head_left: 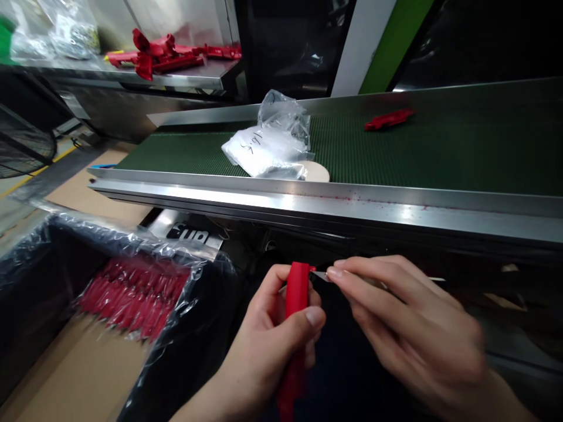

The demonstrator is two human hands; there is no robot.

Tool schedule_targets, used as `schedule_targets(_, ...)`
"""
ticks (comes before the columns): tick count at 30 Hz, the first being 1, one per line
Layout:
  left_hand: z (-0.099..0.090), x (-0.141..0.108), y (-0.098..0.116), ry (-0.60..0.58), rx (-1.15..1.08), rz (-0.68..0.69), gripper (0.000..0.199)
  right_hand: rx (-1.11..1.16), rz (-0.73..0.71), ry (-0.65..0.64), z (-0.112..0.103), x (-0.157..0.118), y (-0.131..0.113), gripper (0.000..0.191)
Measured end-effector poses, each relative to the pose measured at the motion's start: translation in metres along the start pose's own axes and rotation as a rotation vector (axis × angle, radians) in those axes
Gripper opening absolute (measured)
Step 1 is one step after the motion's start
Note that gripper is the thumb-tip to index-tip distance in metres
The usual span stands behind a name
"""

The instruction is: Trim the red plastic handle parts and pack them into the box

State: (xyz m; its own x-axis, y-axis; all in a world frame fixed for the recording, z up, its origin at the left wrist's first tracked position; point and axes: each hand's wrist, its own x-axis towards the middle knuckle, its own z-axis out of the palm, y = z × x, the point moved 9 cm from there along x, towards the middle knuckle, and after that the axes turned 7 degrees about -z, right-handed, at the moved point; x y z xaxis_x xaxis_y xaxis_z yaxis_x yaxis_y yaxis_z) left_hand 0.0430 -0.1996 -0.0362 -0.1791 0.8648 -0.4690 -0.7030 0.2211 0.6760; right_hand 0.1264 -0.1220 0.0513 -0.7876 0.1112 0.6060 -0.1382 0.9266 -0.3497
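Observation:
My left hand (277,334) is closed round a long red plastic part (298,290), its thumb lying across the front and the part standing roughly upright. My right hand (409,316) pinches a small knife (321,275) with a thin pointed metal blade. The blade's tip is at the upper right edge of the red part, by a small red bit sticking out there. Most of the knife's handle is hidden by my right fingers. The lower end of the red part is blurred.
Beyond my hands runs a green conveyor belt (422,155) with a metal rim, bearing plastic bags (268,143) and a red piece (389,119). A lined box (65,363) at left holds several bagged red parts (136,296). More red parts (167,54) lie on a metal table.

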Motion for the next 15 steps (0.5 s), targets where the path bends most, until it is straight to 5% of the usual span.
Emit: schedule_targets(15,-0.0048,-0.0031,-0.0017,0.053,0.140,0.006,0.024,-0.076,-0.030,-0.019,-0.0017,-0.0017,-0.0050,0.039)
